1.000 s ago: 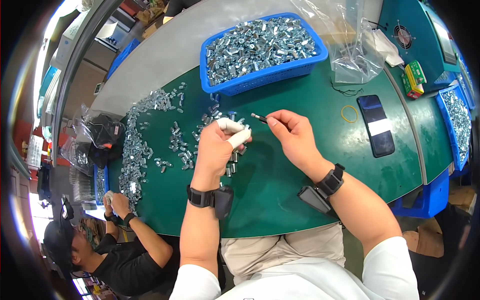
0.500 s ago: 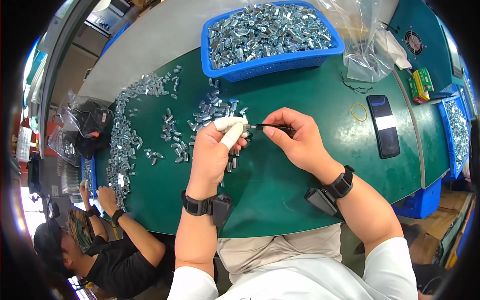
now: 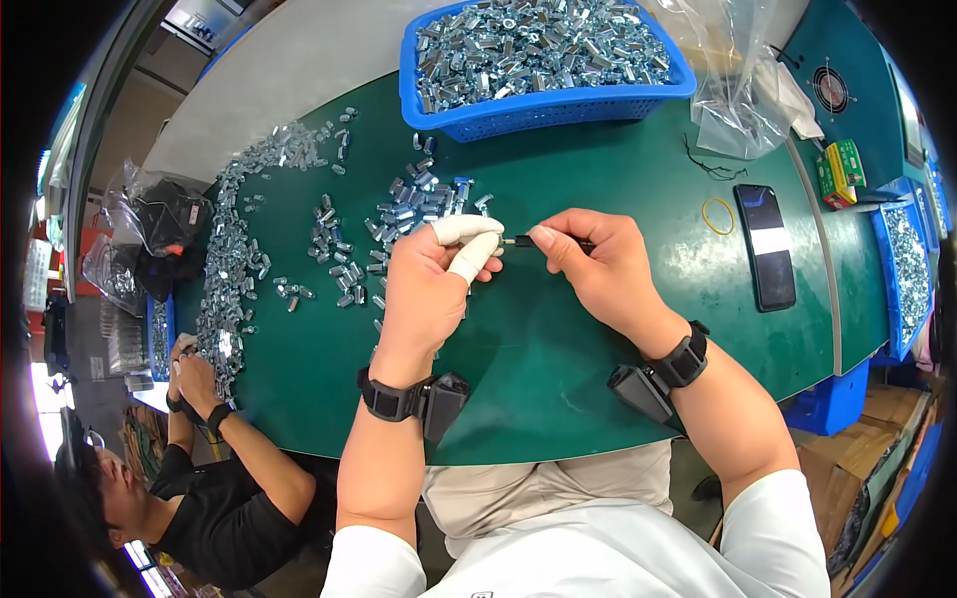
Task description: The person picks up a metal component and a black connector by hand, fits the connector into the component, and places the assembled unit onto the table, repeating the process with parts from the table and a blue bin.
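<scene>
My left hand (image 3: 431,274) has white coverings on its thumb and forefinger. Those two fingertips pinch a small metal piece, mostly hidden by the coverings. From the right, my right hand (image 3: 603,269) grips a slim black tool (image 3: 523,241) between thumb and fingers. Its thin metal tip points into the left fingertips, so I cannot see how far it enters the piece. Just beyond and left of my left hand lies a loose pile of shiny metal hex pieces (image 3: 414,199).
A blue basket (image 3: 558,108) heaped with similar pieces stands at the back. More pieces (image 3: 227,269) spread along the left. A phone (image 3: 766,249), a yellow rubber band (image 3: 718,216) and a clear plastic bag (image 3: 738,120) lie right. A co-worker (image 3: 209,498) sits at the left.
My right fingertips sit closer to the tool's tip, and less black shaft shows between the hands. The co-worker's hands have come together. The view has shifted slightly.
</scene>
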